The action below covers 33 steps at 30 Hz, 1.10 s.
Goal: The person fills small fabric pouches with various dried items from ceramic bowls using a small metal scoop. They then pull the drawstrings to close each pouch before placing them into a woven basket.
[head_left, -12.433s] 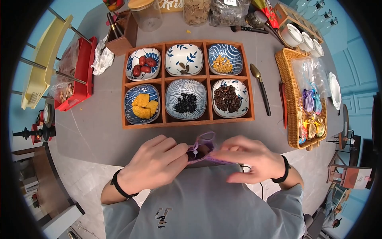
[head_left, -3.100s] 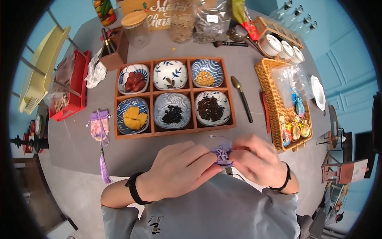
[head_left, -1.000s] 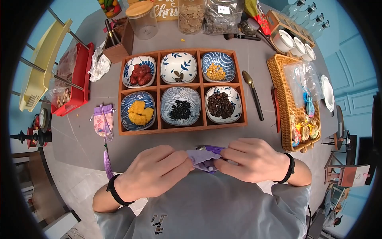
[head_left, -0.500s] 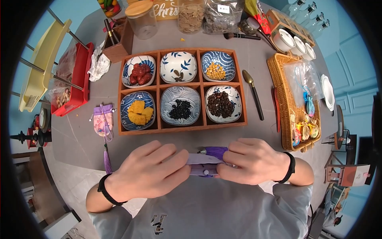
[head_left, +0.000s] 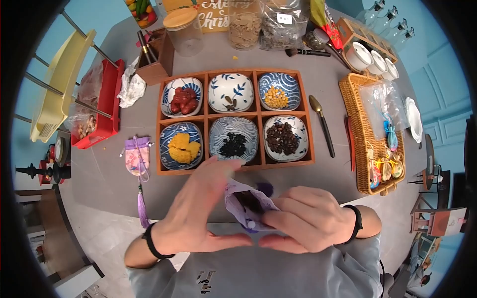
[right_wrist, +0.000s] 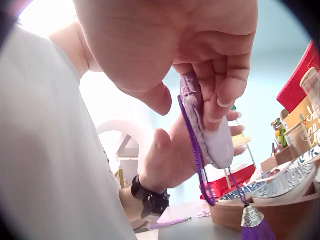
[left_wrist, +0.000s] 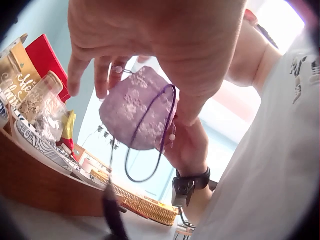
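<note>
A lilac drawstring pouch (head_left: 232, 202) with its mouth spread wide hangs between my hands, above the table's front edge. Curled fingers of my right hand (head_left: 318, 218) pinch its rim. My left hand (head_left: 191, 213) is beside it, fingers and thumb stretched apart, holding nothing. Embroidered blossoms cover the pouch's side in the left wrist view, where a purple cord loops down. The right wrist view shows its purple tassel (right_wrist: 256, 231) with a silver cap. A second pouch (head_left: 137, 160), pink and purple with a long tassel, lies flat on the table at left.
Ahead stands a six-part wooden tray (head_left: 204, 115) with patterned bowls of red dates, yellow chunks, black beans, dark brown beans and corn kernels. A spoon (head_left: 323, 126) and a wicker basket (head_left: 354, 107) are on the right. A red bin (head_left: 113, 107) stands at left; jars line the back.
My left hand has let go of the pouch and spread its fingers; the pouch's mouth has widened. Since the oldest frame, the pink pouch has come to lie at left.
</note>
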### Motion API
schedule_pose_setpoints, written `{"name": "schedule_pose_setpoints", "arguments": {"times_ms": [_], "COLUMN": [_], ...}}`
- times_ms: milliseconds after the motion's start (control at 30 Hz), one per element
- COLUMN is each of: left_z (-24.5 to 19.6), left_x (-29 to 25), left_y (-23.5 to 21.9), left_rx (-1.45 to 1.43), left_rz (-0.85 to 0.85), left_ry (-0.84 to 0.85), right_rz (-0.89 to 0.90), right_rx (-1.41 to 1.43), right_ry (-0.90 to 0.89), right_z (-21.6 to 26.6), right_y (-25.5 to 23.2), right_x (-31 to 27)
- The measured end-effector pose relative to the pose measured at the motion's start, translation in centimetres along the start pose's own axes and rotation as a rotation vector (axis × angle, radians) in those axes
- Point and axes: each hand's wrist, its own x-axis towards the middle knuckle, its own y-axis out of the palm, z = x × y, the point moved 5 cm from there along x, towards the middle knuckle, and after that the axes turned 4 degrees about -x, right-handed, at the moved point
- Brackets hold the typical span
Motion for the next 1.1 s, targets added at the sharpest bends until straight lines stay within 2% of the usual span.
{"name": "schedule_pose_setpoints", "arguments": {"times_ms": [133, 233, 367, 500, 600, 700, 833, 900, 933, 1033, 1100], "left_z": [1.7, 3.6, 4.4, 3.9, 3.5, 2.9, 2.8, 3.9, 4.9, 5.8, 5.9], "left_x": [-1.4, -2.0, -2.5, -1.6, -1.1, -0.3, 1.2, 2.3, 2.8, 5.8, 7.6], "left_y": [2.0, 3.5, 3.2, 3.4, 3.9, 3.0, -1.0, -3.9, -5.0, -7.3, -8.1], "left_rx": [-0.118, -0.305, -0.424, -0.415, -0.532, -0.489, -0.216, -0.127, -0.115, 0.022, 0.157], "left_rz": [-0.116, -0.161, -0.072, -0.036, 0.003, 0.043, 0.094, 0.021, 0.019, 0.052, 0.113], "left_ry": [-0.047, -0.017, 0.008, 0.037, -0.031, -0.066, -0.036, -0.238, -0.282, -0.266, -0.339], "right_rz": [-0.04, -0.035, -0.037, -0.065, -0.117, -0.119, -0.18, -0.15, -0.134, -0.104, -0.109], "right_rx": [0.025, 0.008, -0.106, -0.159, -0.159, -0.15, -0.151, -0.112, -0.092, -0.029, 0.019], "right_ry": [0.005, -0.019, -0.052, -0.055, -0.068, -0.076, -0.051, 0.038, 0.084, 0.195, 0.278], "right_z": [1.2, 1.9, 1.9, 1.5, 1.8, 1.9, 1.1, 0.0, -0.5, -1.5, -1.9], "right_y": [1.3, 2.0, 1.7, 1.0, 0.8, 0.2, -0.9, -1.0, -0.9, -0.3, -0.1], "right_x": [0.8, 1.3, 0.9, 0.7, 0.6, 0.9, -0.1, -1.4, -2.0, -3.9, -5.1]}}
